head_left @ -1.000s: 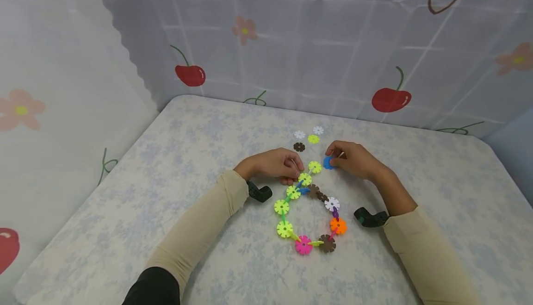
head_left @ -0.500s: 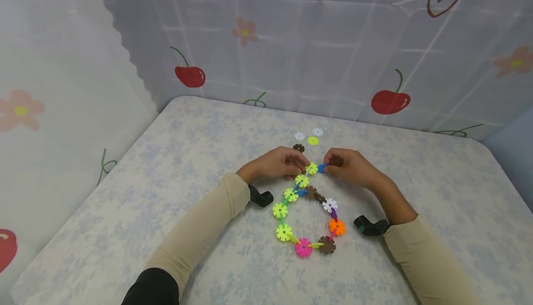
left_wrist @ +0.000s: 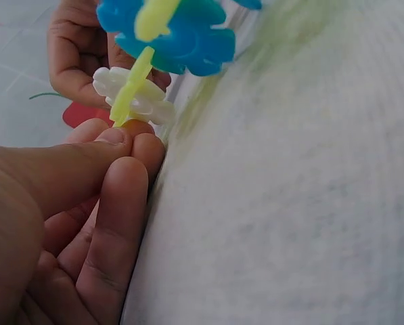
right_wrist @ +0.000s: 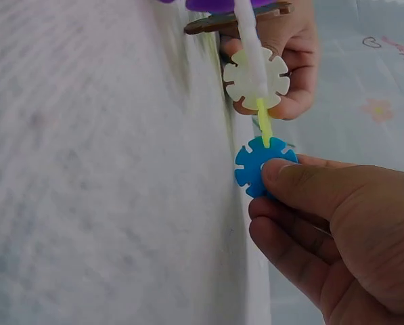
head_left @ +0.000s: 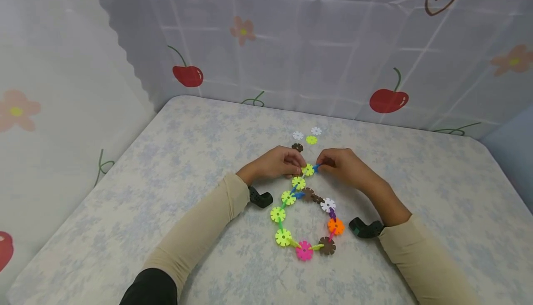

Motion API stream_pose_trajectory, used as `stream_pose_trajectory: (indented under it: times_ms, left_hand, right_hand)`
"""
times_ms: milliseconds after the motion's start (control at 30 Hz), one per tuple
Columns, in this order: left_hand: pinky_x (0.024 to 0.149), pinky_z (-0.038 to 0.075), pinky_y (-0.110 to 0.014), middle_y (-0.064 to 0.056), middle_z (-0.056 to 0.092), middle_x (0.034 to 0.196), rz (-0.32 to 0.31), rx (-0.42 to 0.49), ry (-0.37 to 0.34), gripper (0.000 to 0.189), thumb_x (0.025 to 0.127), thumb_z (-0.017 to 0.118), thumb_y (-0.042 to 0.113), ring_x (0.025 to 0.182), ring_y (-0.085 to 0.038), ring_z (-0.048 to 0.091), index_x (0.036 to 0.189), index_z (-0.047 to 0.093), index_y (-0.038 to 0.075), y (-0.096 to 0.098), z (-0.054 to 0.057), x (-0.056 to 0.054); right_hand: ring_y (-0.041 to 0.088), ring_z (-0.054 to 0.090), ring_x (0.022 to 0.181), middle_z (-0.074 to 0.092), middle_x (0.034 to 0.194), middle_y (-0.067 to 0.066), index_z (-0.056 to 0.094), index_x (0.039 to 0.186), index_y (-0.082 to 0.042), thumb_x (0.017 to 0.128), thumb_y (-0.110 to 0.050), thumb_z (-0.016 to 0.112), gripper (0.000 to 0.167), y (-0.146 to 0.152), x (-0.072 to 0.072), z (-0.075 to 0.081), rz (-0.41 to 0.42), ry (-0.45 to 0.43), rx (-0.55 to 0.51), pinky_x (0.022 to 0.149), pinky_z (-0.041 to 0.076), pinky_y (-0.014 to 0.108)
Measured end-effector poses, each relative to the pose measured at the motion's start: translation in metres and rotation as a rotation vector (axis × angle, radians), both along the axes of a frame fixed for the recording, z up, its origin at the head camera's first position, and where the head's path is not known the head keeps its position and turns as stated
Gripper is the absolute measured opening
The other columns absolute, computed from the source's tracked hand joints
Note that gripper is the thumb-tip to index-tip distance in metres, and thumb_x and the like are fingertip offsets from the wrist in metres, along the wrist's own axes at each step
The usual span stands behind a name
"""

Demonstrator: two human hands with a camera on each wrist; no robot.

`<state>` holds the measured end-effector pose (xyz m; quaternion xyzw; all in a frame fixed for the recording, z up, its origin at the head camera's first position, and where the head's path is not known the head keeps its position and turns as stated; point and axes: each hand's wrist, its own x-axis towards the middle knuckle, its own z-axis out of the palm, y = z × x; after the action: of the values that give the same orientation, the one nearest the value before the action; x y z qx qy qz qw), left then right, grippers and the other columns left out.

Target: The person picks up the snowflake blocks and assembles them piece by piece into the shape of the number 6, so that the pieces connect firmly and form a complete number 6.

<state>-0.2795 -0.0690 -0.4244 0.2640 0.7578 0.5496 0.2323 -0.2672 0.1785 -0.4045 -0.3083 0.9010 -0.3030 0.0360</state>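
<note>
My left hand [head_left: 278,162] pinches the yellow snowflake disc [head_left: 308,170] at the top end of a chain of slotted plastic discs. In the left wrist view its thumb and fingers hold that disc's edge, beside a white disc [left_wrist: 147,101]. Thumb and fingers of my right hand [head_left: 346,167] pinch a blue snowflake disc [right_wrist: 252,166]. The blue disc meets the yellow one edge to edge, at an angle, in the right wrist view. Below the hands the chain forms a ring, with a pink disc [head_left: 304,251], an orange disc [head_left: 336,226] and several others linked in it.
Beyond the hands lie loose discs: a brown one [head_left: 297,147], a yellow one [head_left: 311,140] and two white ones [head_left: 316,131]. A patterned cloth covers the table [head_left: 200,143]. Behind it hangs a curtain [head_left: 300,41] printed with cherries.
My right hand has moved left, bringing the blue disc against the yellow end disc. My left hand has taken hold of that yellow disc, and the chain's top has shifted slightly left.
</note>
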Motion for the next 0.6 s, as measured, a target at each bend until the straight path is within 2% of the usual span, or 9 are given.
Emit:
stream_pose_trajectory:
  times_ms: [200, 400, 600]
  left_hand:
    - [0.072, 0.055, -0.030, -0.009, 0.071, 0.097, 0.010, 0.013, -0.021, 0.011, 0.098, 0.065, -0.001, 0.083, -0.018, 0.068, 0.108, 0.068, -0.001, -0.0012, -0.0030, -0.0003]
    - [0.072, 0.055, -0.030, -0.009, 0.071, 0.096, 0.012, 0.011, -0.017, 0.010, 0.098, 0.064, -0.002, 0.083, -0.018, 0.068, 0.107, 0.068, -0.002, -0.0010, -0.0037, -0.0008]
    - [0.072, 0.055, -0.030, -0.010, 0.070, 0.096, -0.012, 0.001, -0.011, 0.009, 0.099, 0.063, -0.002, 0.082, -0.017, 0.067, 0.108, 0.066, -0.002, 0.0006, -0.0024, -0.0019]
  right_hand:
    - [0.014, 0.064, 0.080, 0.070, 0.089, -0.002, 0.072, 0.093, -0.008, 0.090, 0.003, 0.075, 0.012, -0.0043, 0.0017, -0.0015, 0.038, 0.045, 0.008, 0.074, 0.055, 0.037]
    - [0.012, 0.064, 0.078, 0.070, 0.088, -0.002, 0.072, 0.092, -0.009, 0.089, 0.002, 0.076, 0.012, -0.0075, 0.0029, -0.0019, 0.033, 0.063, 0.020, 0.072, 0.055, 0.035]
    - [0.014, 0.062, 0.077, 0.069, 0.088, -0.002, 0.071, 0.093, -0.008, 0.088, 0.004, 0.076, 0.014, -0.0071, 0.0036, 0.0011, 0.037, 0.057, 0.037, 0.073, 0.054, 0.036]
